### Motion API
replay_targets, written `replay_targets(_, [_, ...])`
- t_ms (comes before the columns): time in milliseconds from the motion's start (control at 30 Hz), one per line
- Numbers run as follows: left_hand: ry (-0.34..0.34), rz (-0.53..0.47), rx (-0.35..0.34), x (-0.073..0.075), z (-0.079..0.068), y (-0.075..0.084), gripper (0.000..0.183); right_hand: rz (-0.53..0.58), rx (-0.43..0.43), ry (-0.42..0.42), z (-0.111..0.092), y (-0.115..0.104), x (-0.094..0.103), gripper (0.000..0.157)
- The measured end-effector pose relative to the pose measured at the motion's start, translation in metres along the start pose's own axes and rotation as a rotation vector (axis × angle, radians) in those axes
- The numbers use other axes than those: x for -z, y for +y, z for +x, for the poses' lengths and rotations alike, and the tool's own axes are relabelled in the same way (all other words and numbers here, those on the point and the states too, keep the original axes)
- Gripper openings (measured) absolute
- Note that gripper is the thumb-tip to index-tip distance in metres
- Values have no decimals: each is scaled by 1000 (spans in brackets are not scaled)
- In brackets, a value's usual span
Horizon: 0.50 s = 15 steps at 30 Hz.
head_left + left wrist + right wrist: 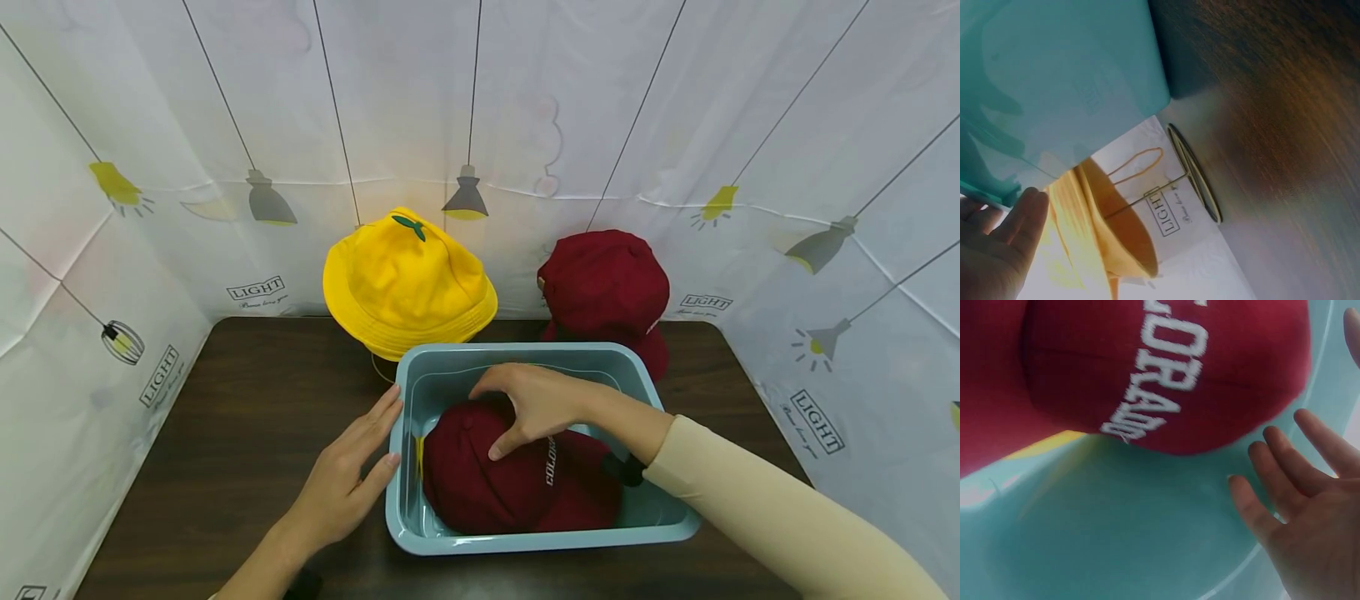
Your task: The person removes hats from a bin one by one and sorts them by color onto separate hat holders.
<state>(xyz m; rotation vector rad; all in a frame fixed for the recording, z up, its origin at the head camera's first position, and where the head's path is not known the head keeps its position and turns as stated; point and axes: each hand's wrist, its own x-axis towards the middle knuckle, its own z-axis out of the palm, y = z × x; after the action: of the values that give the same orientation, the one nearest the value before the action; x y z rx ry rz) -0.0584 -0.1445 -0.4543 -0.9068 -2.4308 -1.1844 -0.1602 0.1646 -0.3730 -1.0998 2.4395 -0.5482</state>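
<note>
A dark red baseball cap [480, 475] with white lettering lies inside the light blue plastic bin [540, 546], its brim toward the right. Over the cap's crown arches my right hand [536, 404], thumb and fingers spread apart. The right wrist view has the white letters [1172, 353] close up, with the right hand's fingers [1282, 469] extended beside the crown. My left hand [348, 471] has its straight fingers at the bin's left rim. Something yellow [419, 458] shows at the cap's left edge in the bin, mostly hidden underneath.
Behind the bin, a yellow bucket hat [408, 283] with a green leaf sits on a wire stand [1194, 175]. Another dark red cap [603, 283] stands at the back right. The dark wooden table [225, 433] meets a white, lamp-printed curtain [420, 100].
</note>
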Motion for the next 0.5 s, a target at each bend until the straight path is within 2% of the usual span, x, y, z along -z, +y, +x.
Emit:
replay_targets(233, [3, -10, 2, 0, -1, 0, 65, -40, 10, -41, 5, -2, -7, 71])
replay_targets(500, [3, -4, -3, 0, 0, -2, 65, -19, 30, -34, 8, 0, -14, 52])
